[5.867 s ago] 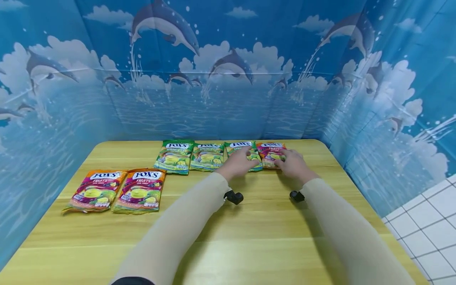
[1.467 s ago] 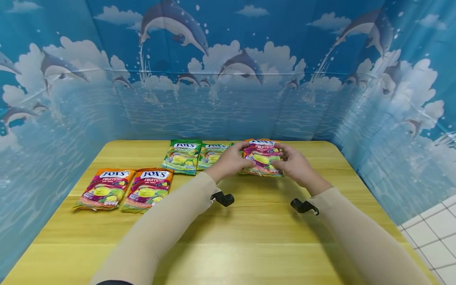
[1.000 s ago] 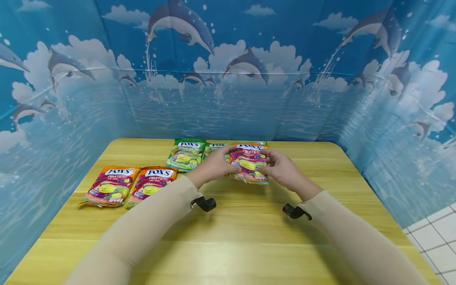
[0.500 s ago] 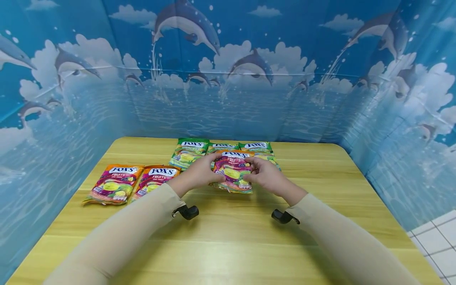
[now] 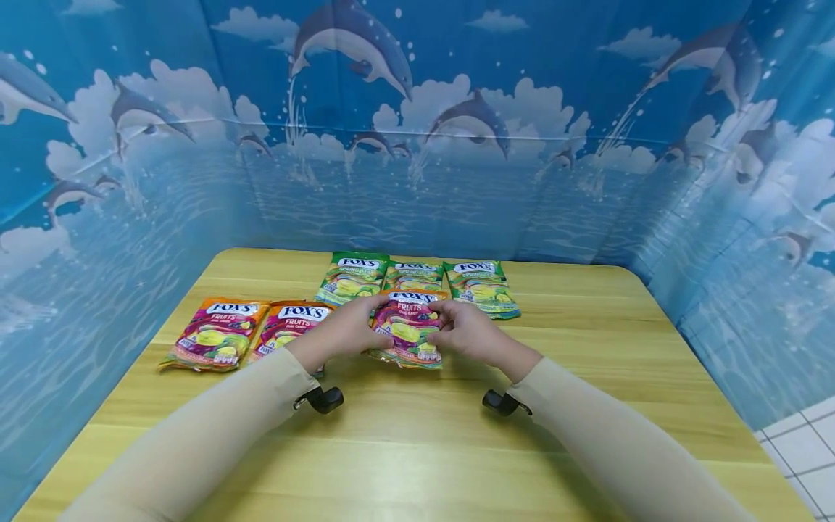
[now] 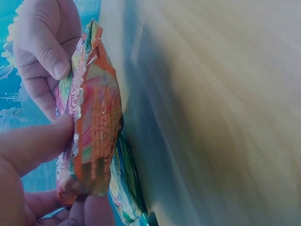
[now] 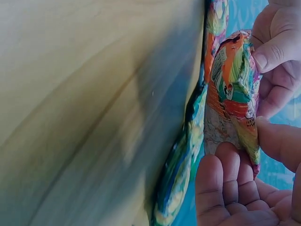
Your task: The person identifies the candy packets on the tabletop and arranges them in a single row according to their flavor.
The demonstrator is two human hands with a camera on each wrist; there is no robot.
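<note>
Fruits candy bag [image 5: 406,331] | left grip [image 5: 346,330] and right grip [image 5: 468,333] pinching its sides | light, slick, pliable, I'd guess; hold both edges

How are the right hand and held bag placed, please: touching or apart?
Touching: the right wrist view shows the right hand pinching the bag by its edge.

Dolphin-print backdrop [image 5: 365,192] behind wood-grain tbl [image 5: 404,464], wht tiles [image 5: 801,448] at R.

Held bag [image 5: 406,330] glossy, crinkled plastic; table [image 5: 417,449] wood-grained.
</note>
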